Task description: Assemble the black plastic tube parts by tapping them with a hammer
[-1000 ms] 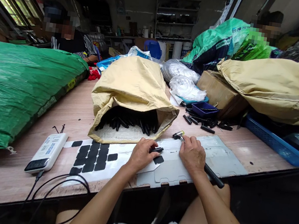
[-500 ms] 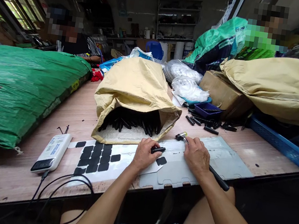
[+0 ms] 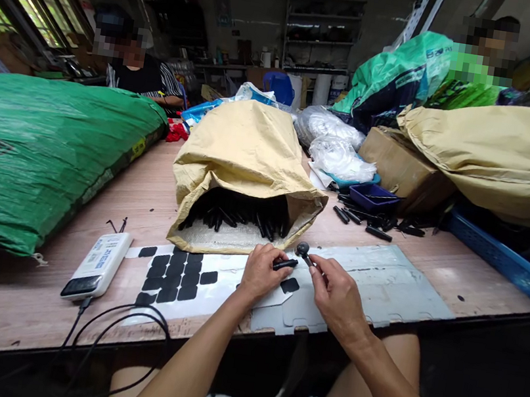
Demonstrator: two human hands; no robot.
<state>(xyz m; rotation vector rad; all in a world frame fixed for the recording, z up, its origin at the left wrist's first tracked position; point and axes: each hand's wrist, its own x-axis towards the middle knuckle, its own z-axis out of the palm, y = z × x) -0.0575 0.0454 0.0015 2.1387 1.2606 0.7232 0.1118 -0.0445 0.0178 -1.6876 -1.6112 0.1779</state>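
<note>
My left hand is closed on a short black cylindrical piece, whose end sticks out to the right over the grey board. To its right, my right hand grips a small hammer. The hammer's round black face is up close to the tip of the black piece; a gap shows between them. My wrist and fingers hide the hammer's handle. Below the black piece lies a dark square sticker. Left of my hands is a white sheet with several dark square stickers.
Behind my hands, a tan sack opens toward me with black pieces inside. More black pieces lie by a purple tray. A power bank with cable, green sack and blue basket flank the board. Two people sit beyond.
The hammer has turned so its black face points toward me, and it has moved left toward the black piece. My left hand keeps its hold. The whole view has shifted slightly.
</note>
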